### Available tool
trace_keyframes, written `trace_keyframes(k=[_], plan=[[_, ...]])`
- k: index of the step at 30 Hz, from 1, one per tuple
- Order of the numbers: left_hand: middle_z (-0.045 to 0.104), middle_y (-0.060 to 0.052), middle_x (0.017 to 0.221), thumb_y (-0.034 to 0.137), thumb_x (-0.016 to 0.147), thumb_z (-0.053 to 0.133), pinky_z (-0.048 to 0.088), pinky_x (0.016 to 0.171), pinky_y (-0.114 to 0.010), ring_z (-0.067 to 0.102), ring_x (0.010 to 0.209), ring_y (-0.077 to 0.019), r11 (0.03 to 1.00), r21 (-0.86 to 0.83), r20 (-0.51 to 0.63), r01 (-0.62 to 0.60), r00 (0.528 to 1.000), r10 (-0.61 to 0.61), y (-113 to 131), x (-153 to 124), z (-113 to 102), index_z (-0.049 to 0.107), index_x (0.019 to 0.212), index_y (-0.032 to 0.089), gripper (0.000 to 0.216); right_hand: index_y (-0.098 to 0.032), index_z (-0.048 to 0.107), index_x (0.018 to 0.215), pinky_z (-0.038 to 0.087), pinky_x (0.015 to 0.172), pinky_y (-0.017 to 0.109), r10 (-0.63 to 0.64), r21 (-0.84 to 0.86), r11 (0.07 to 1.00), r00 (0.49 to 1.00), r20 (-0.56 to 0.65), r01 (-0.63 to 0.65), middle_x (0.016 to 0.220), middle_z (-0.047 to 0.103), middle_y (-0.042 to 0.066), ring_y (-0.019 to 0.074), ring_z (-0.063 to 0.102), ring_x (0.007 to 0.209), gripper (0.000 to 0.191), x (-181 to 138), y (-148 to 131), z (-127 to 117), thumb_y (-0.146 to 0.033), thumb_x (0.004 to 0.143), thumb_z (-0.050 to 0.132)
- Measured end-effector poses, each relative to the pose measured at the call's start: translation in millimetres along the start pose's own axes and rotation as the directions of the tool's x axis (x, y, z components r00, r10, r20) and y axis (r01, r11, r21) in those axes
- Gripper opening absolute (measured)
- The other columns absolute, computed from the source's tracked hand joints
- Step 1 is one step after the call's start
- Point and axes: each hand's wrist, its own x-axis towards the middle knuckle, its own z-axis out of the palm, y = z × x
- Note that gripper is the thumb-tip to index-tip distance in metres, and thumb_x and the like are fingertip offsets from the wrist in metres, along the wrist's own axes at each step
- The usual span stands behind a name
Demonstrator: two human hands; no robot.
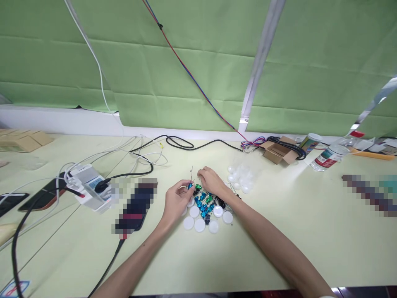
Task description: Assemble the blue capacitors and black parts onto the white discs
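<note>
At least six round white discs [199, 225]; many small blue parts [204, 207], overlapping, uncountable; one brown cardboard box [273, 157]; one clear plastic bottle [329, 157].

A green sheet [186, 95] covers the wall behind the table [279, 252], with 2 twisted wires [192, 77], red and blue, slanting down across it. At left, a black plug [101, 186] sits in a white power strip [88, 182], near 2 dark phones [43, 192] and a brown carton [23, 140]. At the back right, an open cardboard box [273, 156], a can [310, 142] and a red-capped clear bottle [327, 158] stand near each other.
</note>
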Motion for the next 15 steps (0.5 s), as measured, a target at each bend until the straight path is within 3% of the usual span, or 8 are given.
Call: trace_keyframes(k=[4,15], plan=[[0.058,0.003,0.053,0.043,0.075,0.07,0.043,0.055,-0.025,0.052,0.048,-0.0126,1.0,-0.007,0.001,0.001,1.0,-0.001,1.4,0.1,0.0,0.065,0.093,0.015,0.033,-0.015,0.063,0.092,0.04,0.077,0.025,0.025,0.02,0.999,1.0,-0.001,-0.025,0.09,0.058,0.007,0.0154,0.055,0.083,0.019,-1.6,-2.6,-1.9,-0.016,0.094,0.044],[0.058,0.002,0.053,0.043,0.073,0.071,0.043,0.053,-0.026,0.052,0.046,-0.0126,1.0,-0.029,0.009,0.011,1.0,-0.011,4.9,-1.6,1.4,0.064,0.091,0.016,0.033,-0.017,0.06,0.097,0.041,0.077,0.027,0.068,-0.05,0.997,0.997,0.024,-0.067,0.096,0.057,0.008,0.0179,0.056,0.087,0.013,-3.1,-2.3,3.3,-0.018,0.09,0.049]])
